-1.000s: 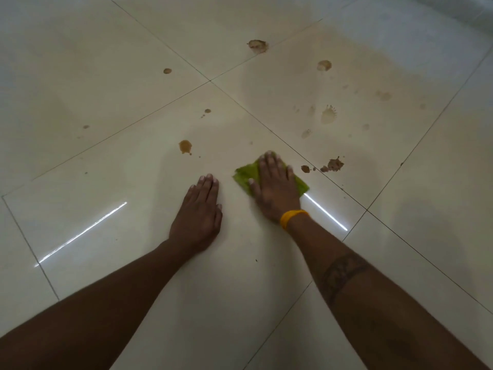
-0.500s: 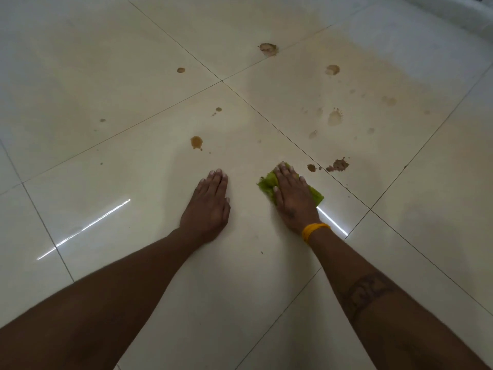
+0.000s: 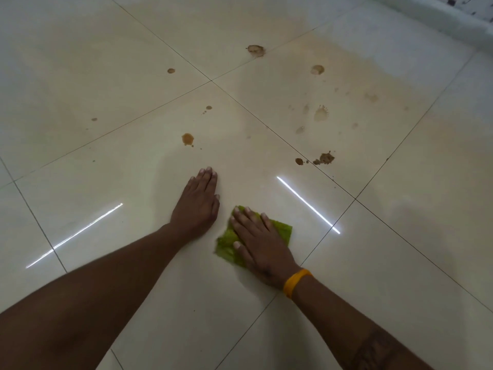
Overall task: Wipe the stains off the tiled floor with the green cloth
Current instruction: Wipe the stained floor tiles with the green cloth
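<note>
Now, right hand: the right hand (image 3: 262,245) lies flat on the green cloth (image 3: 281,232), fingers straight and slightly spread, palm pressing down; nothing is curled round the fabric.
Left hand: the left hand (image 3: 198,202) rests flat on the tiled floor (image 3: 133,182), fingers straight and close together, holding nothing, just beside the right hand.
Green cloth: crumpled and lying on the near tile, mostly under the right hand, with its edges showing on both sides of the hand.
Wristband: a yellow wristband (image 3: 294,281) circles the right wrist.
Nearest stains: an orange-brown blot (image 3: 187,139) sits on the same tile beyond the left hand's fingertips, apart from them; a dark brown splat (image 3: 325,158) and a smaller spot (image 3: 299,161) lie close to the grout line further right, well apart from the cloth.
Far stains: a ringed brown mark (image 3: 256,50) near a tile joint, a paler ring (image 3: 317,69) to its right, a faint splash (image 3: 321,113) below that, and small dots (image 3: 171,71) on the left tile.
Reflections: two bright light streaks (image 3: 306,204) glint on the glossy floor, one on each side of the hands.
Far edge: a pale raised ledge (image 3: 440,14) runs along the top right corner.
</note>
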